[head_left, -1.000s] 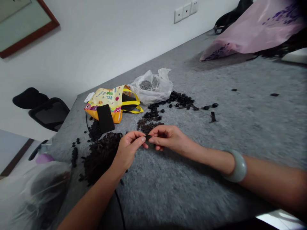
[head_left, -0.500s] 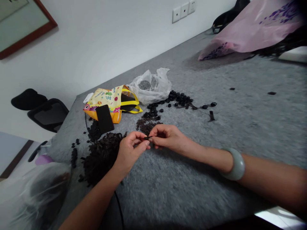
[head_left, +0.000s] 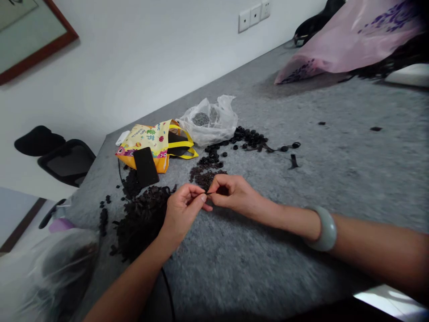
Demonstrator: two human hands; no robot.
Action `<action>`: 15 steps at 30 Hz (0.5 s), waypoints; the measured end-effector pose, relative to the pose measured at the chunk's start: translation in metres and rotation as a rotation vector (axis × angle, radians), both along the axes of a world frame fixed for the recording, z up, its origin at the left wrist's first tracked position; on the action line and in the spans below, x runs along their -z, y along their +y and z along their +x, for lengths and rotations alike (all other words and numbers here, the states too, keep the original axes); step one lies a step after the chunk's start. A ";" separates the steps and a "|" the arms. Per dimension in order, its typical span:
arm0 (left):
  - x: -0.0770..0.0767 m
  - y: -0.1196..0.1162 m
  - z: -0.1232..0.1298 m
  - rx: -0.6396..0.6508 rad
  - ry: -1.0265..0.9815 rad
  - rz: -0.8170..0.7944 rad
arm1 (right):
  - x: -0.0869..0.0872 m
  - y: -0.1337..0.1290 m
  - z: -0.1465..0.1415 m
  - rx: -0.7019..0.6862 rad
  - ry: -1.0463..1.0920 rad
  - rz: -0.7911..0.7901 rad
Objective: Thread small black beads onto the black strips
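Over the grey table, my left hand [head_left: 184,205] and my right hand [head_left: 233,192] meet fingertip to fingertip. Both pinch a small dark piece [head_left: 207,192] between thumb and forefinger; the fingers cover most of it, so its kind cannot be made out. Left of my left hand lies a heap of dark strip-like pieces [head_left: 144,219]. Just beyond my fingertips is a pile of small brown bits [head_left: 203,176]. Behind that, black round pieces [head_left: 250,137] trail across the felt-like surface. A pale green bangle [head_left: 326,229] circles my right wrist.
A yellow printed bag [head_left: 152,138] stands behind the heap, a dark phone-like slab [head_left: 145,167] leaning on it. Beside it sits a clear plastic bag [head_left: 214,123]. A pink bag [head_left: 342,49] lies far right. A black cable [head_left: 167,288] runs under my left arm.
My fingertips have shifted slightly on the dark piece, which shows less now, and my right fingers are more bent. The whole view has drifted a little; the things on the table lie as before.
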State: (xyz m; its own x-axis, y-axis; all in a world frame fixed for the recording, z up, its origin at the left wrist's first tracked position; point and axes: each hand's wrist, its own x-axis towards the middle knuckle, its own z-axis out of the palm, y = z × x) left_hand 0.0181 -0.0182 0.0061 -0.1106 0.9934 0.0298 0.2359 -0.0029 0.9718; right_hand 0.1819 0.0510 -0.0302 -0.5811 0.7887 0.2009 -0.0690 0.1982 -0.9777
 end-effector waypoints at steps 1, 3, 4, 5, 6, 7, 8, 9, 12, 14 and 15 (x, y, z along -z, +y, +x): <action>0.000 0.001 0.000 0.002 0.009 -0.002 | 0.001 0.001 -0.001 -0.008 0.002 -0.008; 0.001 0.002 0.000 0.015 0.055 0.006 | 0.002 0.003 -0.002 0.003 -0.006 -0.021; 0.001 0.002 0.000 0.020 0.087 0.012 | 0.002 0.003 -0.001 0.015 -0.017 -0.025; 0.001 0.002 0.000 0.023 0.120 0.013 | 0.001 0.004 -0.001 0.016 -0.033 -0.030; 0.001 0.001 -0.001 0.026 0.149 0.012 | -0.001 0.005 0.001 -0.005 -0.052 -0.043; 0.000 0.001 -0.002 0.020 0.179 0.001 | -0.004 0.006 0.003 -0.047 -0.071 -0.062; -0.001 0.000 -0.004 0.025 0.219 -0.017 | -0.007 0.007 0.005 -0.118 -0.087 -0.094; -0.002 0.000 -0.008 0.030 0.266 -0.029 | -0.011 0.010 0.009 -0.206 -0.101 -0.128; -0.011 0.001 -0.025 -0.020 0.482 -0.015 | -0.025 0.026 0.028 -0.315 -0.207 0.024; -0.022 0.001 -0.040 -0.014 0.651 -0.001 | -0.036 0.040 0.046 -0.203 -0.442 0.298; -0.029 0.000 -0.048 0.014 0.728 -0.009 | -0.042 0.047 0.057 -0.100 -0.594 0.418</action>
